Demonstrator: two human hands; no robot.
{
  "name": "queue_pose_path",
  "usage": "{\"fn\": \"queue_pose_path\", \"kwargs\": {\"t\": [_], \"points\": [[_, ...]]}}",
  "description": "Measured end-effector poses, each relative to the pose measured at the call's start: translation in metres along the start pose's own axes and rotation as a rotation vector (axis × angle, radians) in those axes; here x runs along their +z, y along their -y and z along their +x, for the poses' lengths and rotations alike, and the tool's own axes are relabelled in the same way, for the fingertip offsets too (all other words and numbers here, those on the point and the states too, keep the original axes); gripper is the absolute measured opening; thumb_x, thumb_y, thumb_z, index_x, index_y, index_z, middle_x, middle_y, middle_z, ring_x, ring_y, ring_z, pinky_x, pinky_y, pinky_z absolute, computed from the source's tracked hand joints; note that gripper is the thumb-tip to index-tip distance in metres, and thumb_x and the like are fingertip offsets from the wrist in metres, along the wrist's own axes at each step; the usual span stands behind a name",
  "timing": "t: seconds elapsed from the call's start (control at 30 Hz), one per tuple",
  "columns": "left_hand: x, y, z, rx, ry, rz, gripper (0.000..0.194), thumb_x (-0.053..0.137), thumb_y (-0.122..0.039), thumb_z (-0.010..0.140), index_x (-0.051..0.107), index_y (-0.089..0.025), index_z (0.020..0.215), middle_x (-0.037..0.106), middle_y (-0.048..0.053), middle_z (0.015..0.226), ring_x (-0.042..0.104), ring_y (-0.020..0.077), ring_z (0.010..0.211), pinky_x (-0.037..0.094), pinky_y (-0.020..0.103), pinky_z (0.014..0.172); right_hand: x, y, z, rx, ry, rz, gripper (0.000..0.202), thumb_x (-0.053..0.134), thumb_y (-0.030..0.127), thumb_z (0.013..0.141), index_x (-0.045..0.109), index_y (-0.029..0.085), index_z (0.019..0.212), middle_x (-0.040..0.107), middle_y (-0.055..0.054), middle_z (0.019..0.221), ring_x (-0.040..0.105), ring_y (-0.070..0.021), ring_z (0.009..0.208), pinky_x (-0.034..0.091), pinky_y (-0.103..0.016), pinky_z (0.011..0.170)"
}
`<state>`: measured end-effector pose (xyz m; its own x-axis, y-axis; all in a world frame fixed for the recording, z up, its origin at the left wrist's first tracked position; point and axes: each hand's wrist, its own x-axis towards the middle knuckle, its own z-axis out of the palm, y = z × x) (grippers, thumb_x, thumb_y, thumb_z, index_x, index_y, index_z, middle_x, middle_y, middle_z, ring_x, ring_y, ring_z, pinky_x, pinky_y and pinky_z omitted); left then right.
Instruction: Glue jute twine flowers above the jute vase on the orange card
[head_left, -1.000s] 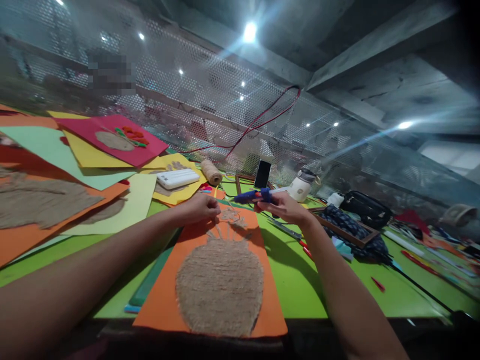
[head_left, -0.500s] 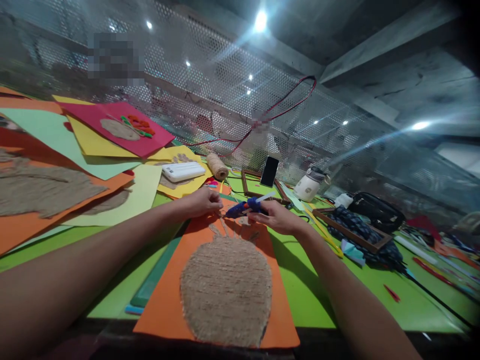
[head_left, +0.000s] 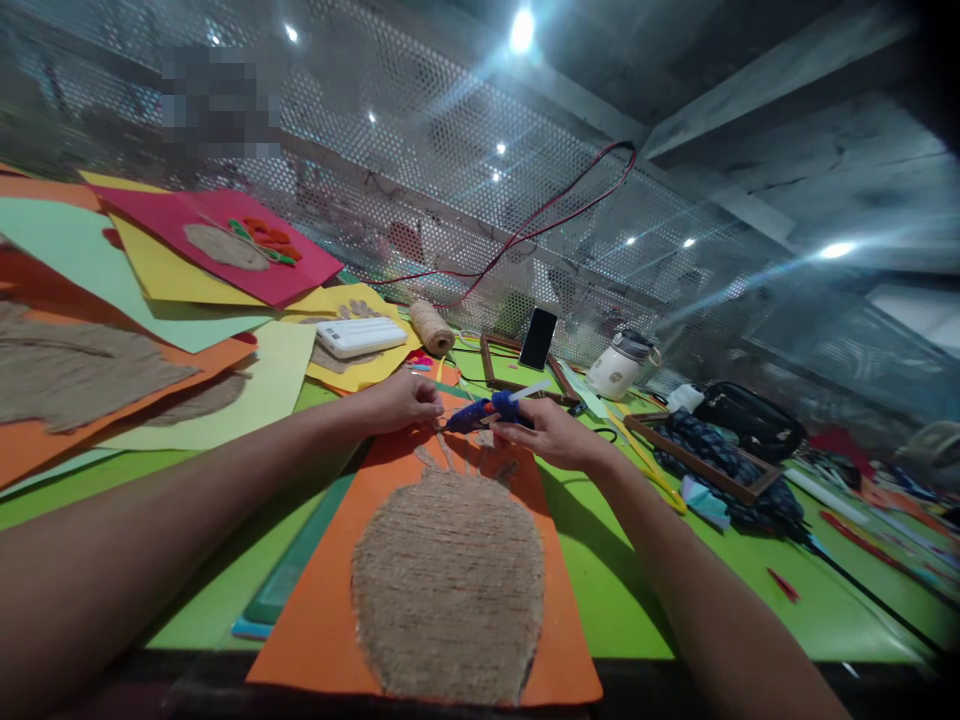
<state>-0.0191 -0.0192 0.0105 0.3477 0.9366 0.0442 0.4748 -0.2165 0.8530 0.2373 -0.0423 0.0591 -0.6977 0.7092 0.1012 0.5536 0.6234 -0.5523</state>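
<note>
Paper (head_left: 307,640) in bright orange is lying on the green surface (head_left: 615,570), at six o'clock from the middle of the view. It is bearing a rounded pot shape (head_left: 450,590) of brown twine, with thin twine stems (head_left: 448,458) reaching out at twelve o'clock. Over the stems, the right hand (head_left: 544,432) is holding a blue glue gun (head_left: 472,413); its grip is wrapping the handle, and the tip is pointing towards nine o'clock. Just beside that tip, the left hand (head_left: 405,402) is pressing its grip together, thumb against fingers; whether a strand is sitting between them, I cannot tell. Around the glue gun, a twine spool (head_left: 432,328) is lying at eleven o'clock, a phone (head_left: 538,338) is leaning at one and a white bottle (head_left: 616,370) is standing at two. A white power bank (head_left: 361,337) is resting on yellow paper (head_left: 394,362) at ten.
</note>
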Motion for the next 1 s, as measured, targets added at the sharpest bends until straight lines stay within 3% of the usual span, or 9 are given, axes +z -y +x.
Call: {"fn": "queue_pose_path", "kwargs": {"t": [0.27,0.77,1.0], "points": [[-0.0013,0.0022,0.003,-0.01,0.009,0.013,0.016,0.064,-0.033,0.073,0.063,-0.018,0.069,0.07,0.003,0.068,0.059,0.0154,0.062,0.042,0.026,0.06,-0.002,0.002,-0.0007,-0.007,0.012,-0.032,0.027,0.057,0.036,0.096,0.068,0.013,0.086,0.065,-0.005,0.081,0.047,-0.0141,0.068,0.036,-0.028,0.064],[-0.0021,0.0086,0.0054,0.039,0.011,0.066,0.016,0.063,-0.034,0.074,0.063,-0.019,0.069,0.07,0.004,0.069,0.06,0.0169,0.068,0.043,0.027,0.064,-0.0067,0.0006,-0.0036,0.031,-0.003,-0.018,0.032,0.057,0.042,0.096,0.068,0.014,0.085,0.066,-0.005,0.079,0.05,-0.0143,0.067,0.038,-0.028,0.063],[-0.0017,0.005,0.0037,0.025,0.014,0.066,0.016,0.063,-0.033,0.074,0.065,-0.018,0.069,0.071,0.004,0.071,0.06,0.0168,0.068,0.043,0.027,0.065,-0.0004,0.0029,-0.0006,0.04,-0.022,0.014,0.029,0.058,0.038,0.094,0.07,0.013,0.089,0.067,-0.005,0.08,0.049,-0.0143,0.067,0.037,-0.028,0.063]]}}
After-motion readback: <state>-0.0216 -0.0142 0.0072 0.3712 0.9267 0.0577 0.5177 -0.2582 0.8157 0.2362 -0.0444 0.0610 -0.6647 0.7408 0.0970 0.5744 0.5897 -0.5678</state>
